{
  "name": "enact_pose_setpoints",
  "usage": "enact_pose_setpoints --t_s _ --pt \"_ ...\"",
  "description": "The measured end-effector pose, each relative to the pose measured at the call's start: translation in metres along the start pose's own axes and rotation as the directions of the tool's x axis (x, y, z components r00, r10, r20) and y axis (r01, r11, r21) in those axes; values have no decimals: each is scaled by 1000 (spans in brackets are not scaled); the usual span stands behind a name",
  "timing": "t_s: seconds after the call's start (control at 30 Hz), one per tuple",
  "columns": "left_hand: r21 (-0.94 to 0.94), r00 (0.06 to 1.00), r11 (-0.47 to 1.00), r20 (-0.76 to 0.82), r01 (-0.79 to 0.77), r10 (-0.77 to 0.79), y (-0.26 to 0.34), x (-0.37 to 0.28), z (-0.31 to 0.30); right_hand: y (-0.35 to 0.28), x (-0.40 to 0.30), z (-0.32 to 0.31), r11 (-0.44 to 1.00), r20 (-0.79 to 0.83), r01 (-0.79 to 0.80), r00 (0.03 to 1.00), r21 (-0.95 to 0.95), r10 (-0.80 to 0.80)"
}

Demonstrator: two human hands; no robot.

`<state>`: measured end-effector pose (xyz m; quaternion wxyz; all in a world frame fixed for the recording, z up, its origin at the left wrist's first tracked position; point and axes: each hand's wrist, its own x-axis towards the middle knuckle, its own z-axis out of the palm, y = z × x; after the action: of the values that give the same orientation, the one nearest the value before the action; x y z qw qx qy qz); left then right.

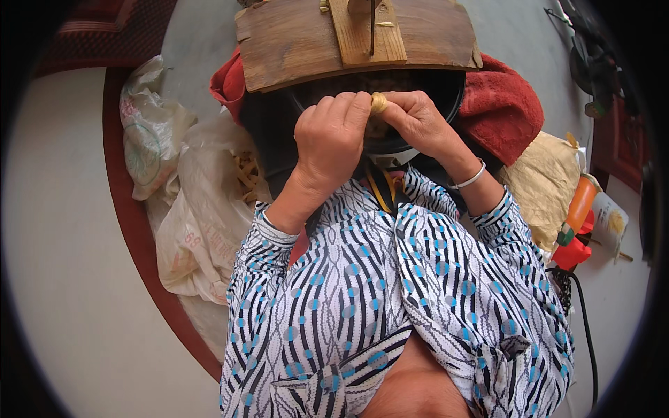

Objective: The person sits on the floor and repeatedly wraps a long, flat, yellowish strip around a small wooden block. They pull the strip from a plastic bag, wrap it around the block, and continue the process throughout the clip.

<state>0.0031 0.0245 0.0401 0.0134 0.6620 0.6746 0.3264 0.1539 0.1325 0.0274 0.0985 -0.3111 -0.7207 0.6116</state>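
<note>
Both my hands meet over a dark round basin (401, 149), just this side of a wooden board (292, 47). Between my fingertips is a small pale-yellow wound bundle (379, 103), its material not clear. My left hand (334, 125) is curled with the knuckles up, against the bundle's left side; what lies inside its fist is hidden. My right hand (418, 120) pinches the bundle from the right with thumb and bent forefinger. On the board lies a lighter wood block (360, 36), with a thin upright metal rod (372, 31) and a small yellow scrap (385, 24).
Red towels (502, 109) hang at both sides of the basin. Plastic sacks (209, 230), one showing yellowish strips (248, 175), lie at left. At right are a tan bag (546, 183), an orange bottle (579, 204), a white container (609, 222) and a black cable (588, 324).
</note>
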Motion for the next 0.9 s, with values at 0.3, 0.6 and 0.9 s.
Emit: enact_pose_setpoints --t_s 0.3,0.6,0.9 --pt "-367 981 928 -146 64 -126 1 -19 22 10 -6 27 375 227 -221 973 900 28" --pt "-253 971 945 173 207 -167 5 -4 -4 4 -10 34 880 -259 138 966 455 -18" --pt "-635 869 595 320 493 -378 8 1 14 -8 -13 29 843 -340 391 787 -370 -514"
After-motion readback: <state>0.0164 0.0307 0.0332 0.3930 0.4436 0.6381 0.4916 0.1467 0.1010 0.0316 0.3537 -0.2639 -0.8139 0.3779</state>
